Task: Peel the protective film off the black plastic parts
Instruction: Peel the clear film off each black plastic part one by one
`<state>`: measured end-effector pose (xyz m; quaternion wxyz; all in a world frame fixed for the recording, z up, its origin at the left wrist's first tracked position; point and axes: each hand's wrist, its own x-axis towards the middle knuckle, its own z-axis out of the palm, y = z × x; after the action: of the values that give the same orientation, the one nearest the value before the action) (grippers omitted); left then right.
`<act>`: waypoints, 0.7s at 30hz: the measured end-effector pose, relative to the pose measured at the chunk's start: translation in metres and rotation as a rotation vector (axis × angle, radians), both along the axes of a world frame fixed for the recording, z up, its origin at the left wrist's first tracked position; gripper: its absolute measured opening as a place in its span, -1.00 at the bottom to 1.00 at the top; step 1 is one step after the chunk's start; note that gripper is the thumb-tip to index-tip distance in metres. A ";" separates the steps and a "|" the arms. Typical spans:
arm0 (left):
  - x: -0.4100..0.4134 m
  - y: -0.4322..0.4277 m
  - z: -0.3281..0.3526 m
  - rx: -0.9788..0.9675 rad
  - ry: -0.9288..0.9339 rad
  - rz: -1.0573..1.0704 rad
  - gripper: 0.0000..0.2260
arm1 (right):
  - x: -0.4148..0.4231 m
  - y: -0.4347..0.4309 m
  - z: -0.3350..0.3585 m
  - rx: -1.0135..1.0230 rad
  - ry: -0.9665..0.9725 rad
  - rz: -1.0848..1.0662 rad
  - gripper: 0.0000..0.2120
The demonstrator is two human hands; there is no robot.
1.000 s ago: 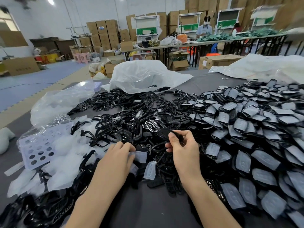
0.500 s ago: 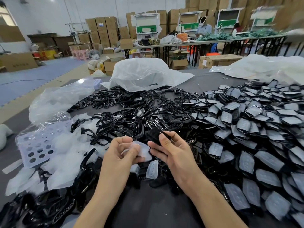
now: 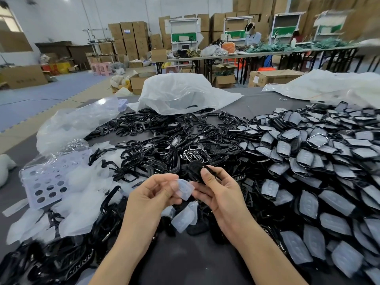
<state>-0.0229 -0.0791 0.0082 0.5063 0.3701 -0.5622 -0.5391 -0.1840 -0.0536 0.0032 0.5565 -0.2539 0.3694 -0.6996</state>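
Pinching: your left hand (image 3: 156,192) holds a translucent film (image 3: 185,189) between thumb and fingertips, just left of the black plastic part (image 3: 195,171), which your right hand (image 3: 218,194) grips between thumb and forefinger above the grey table (image 3: 195,264). Whether film and part touch at the film's right edge, you cannot tell. Film-covered parts (image 3: 308,161) heap to your right, bare black frames (image 3: 154,145) lie beyond the hands, and a loose peeled film (image 3: 184,220) sits just below them.

Black plastic part (image 3: 195,171): dark, rounded, gripped tilted in right hand (image 3: 222,196) above the heap. Protective film (image 3: 185,189): translucent, whitish, dimpled, pinched in left hand (image 3: 152,195), just beside the part. Film-covered parts (image 3: 308,157): heaped at right, overlapping, film sides up.
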 end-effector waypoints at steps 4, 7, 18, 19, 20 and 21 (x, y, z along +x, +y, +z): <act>-0.005 0.005 0.004 -0.034 -0.014 -0.045 -0.88 | 0.002 0.001 -0.006 0.033 0.246 -0.062 -0.87; -0.008 0.007 0.002 -0.069 -0.076 0.042 -0.91 | 0.005 0.003 -0.008 0.034 0.389 -0.031 -0.91; -0.009 0.009 0.000 -0.094 -0.061 0.162 -0.97 | 0.009 0.006 -0.004 -0.071 0.373 0.103 -0.84; -0.009 0.009 0.000 -0.096 -0.056 0.169 -0.97 | 0.009 0.006 -0.003 -0.088 0.353 0.116 -0.81; -0.009 0.008 0.000 -0.094 -0.049 0.178 -0.96 | 0.010 0.007 -0.003 -0.104 0.331 0.133 -0.77; -0.008 0.007 0.000 -0.088 -0.038 0.188 -0.95 | 0.011 0.007 -0.002 -0.116 0.312 0.151 -0.73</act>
<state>-0.0314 -0.0719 0.0080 0.5596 0.4087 -0.5576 -0.4570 -0.1729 -0.0467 0.0013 0.5278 -0.4179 0.3902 -0.6281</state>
